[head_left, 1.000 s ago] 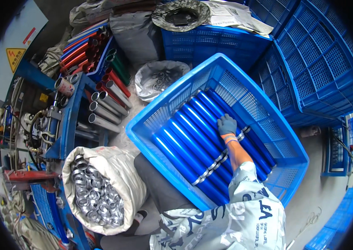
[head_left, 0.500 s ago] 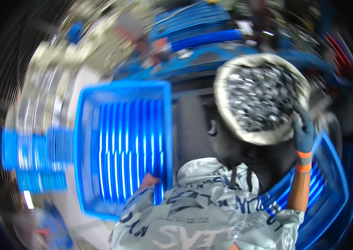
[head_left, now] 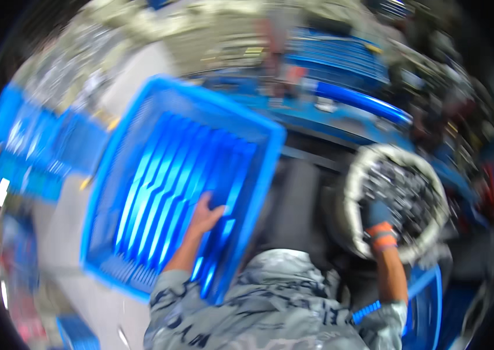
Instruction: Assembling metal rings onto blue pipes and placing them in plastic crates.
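My bare left hand (head_left: 205, 216) is over the blue plastic crate (head_left: 98, 192), with thumb and a finger spread apart and nothing visible in it. Below it, shiny blue tubes or bars (head_left: 168, 175) lie side by side in rows in the crate. My right hand (head_left: 379, 216), in a dark glove with an orange-banded cuff, reaches down into a round container (head_left: 359, 169) with a thick off-white rim. Small shiny metal pieces (head_left: 413, 189) fill that container. The right fingers are hidden among the pieces, so their grip cannot be made out.
Another blue crate (head_left: 433, 286) stands at the lower right, partly behind my right arm. Stacked blue boxes (head_left: 37, 134) are at the far left. Across the back runs a blue bench with a glossy blue tube (head_left: 363, 104) on it. Much of the background is blurred.
My right hand has moved from the container's right rim down into the metal pieces. My left hand has moved further over the tubes. The whole view has turned, so the crate appears tilted.
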The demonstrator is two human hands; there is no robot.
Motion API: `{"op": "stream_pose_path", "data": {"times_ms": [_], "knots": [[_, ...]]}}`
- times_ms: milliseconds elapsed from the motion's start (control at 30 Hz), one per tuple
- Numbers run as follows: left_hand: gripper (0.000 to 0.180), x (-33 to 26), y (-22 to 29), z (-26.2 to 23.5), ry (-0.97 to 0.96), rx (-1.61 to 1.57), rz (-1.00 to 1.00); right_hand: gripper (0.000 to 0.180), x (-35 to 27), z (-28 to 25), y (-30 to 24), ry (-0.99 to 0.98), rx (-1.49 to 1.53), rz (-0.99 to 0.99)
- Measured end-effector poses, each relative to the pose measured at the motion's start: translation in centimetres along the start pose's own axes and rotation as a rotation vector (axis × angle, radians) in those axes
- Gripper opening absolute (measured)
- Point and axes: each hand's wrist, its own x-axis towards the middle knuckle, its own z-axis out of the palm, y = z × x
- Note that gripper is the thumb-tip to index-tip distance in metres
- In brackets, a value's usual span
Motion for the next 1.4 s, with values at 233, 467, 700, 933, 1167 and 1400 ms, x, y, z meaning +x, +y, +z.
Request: {"op": "stream_pose_path", "data": {"times_ms": [233,467,700,933,1167,1400], "knots": [[0.075,1.3,27.4,7.5,-0.264,0.252,0.613,0.022,-3.5,1.0,8.3,0.489,0.425,0.266],[0.070,1.1,34.8,12.7,-0.515,0.354,0.840,0.036,-8.4,-6.4,2.9,0.251,1.832,0.677],[0.063,0.3,37.0,12.7,-0.541,0.337,0.881,0.053,-9.7,-6.4,-0.2,0.237,2.318,0.070],[0.059,0.4,37.9,11.3,-0.496,0.364,0.925,0.079,-9.9,-11.6,-1.1,0.397,1.557,0.120],[0.057,-0.1,37.9,10.8,-0.478,0.420,1.018,0.101,-9.9,-13.1,-2.6,0.303,1.707,0.057],[0.056,0.0,37.0,11.4,-0.522,0.422,1.058,0.107,-10.6,-11.9,-2.4,0.236,1.863,0.027]]}}
